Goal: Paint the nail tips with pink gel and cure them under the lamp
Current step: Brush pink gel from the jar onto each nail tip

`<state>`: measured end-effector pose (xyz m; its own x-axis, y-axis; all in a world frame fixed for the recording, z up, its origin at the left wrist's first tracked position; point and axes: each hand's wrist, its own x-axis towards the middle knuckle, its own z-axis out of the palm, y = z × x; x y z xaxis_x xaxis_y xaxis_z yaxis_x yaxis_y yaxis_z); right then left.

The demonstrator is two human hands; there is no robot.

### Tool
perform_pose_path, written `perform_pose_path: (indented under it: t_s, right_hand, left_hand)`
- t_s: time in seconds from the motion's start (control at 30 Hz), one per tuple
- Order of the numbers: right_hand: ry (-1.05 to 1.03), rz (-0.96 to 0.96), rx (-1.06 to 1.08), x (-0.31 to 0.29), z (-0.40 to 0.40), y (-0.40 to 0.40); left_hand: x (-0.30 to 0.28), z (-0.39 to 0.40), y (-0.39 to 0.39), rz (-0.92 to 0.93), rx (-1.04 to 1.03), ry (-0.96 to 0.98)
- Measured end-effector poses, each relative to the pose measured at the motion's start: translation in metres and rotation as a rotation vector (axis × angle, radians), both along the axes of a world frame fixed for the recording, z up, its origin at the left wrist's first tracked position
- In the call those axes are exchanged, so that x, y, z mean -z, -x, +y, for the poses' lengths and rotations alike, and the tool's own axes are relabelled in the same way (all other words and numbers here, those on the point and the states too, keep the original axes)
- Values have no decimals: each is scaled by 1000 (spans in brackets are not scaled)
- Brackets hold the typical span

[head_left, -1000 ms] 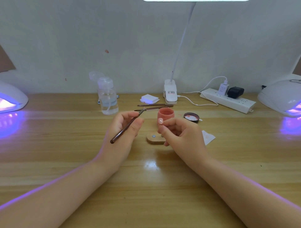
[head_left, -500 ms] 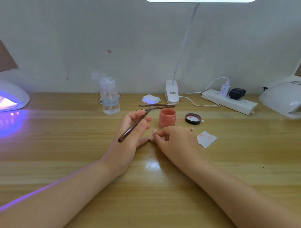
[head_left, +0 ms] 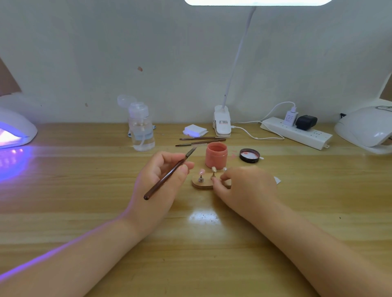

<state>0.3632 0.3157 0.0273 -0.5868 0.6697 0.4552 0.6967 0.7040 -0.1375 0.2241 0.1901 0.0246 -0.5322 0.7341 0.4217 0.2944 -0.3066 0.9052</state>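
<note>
Nail tips (head_left: 201,171) stand on their wooden holder (head_left: 203,184) at 6 o'clock from the pink gel jar (head_left: 216,158). My left hand (head_left: 158,186) grips the brush (head_left: 168,174); my right hand (head_left: 246,188) pinches the holder on the desk (head_left: 84,190).

Lighting: bright and even, from a white lamp panel (head_left: 256,2) overexposed at the far top edge, with a glare patch on the desk (head_left: 203,217) between the forearms and soft shadows under both hands. Secondary source: violet glow from the curing lamp (head_left: 14,129) at far left, spilling over the desk and along the left forearm. Quality: wide-angle bending at the edges; right hand (head_left: 248,188) motion-blurred, remainder slightly soft.
</note>
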Motion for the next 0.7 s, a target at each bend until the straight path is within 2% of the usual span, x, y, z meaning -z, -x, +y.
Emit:
perform_pose_path:
  t_s: [0.2, 0.7]
  right_hand:
    - [75, 72, -25, 6, 0, 2]
    - [86, 44, -66, 8, 2, 6]
  left_hand:
    - [0, 0, 1, -16, -31, 7]
    - [2, 2, -2, 8, -34, -34]
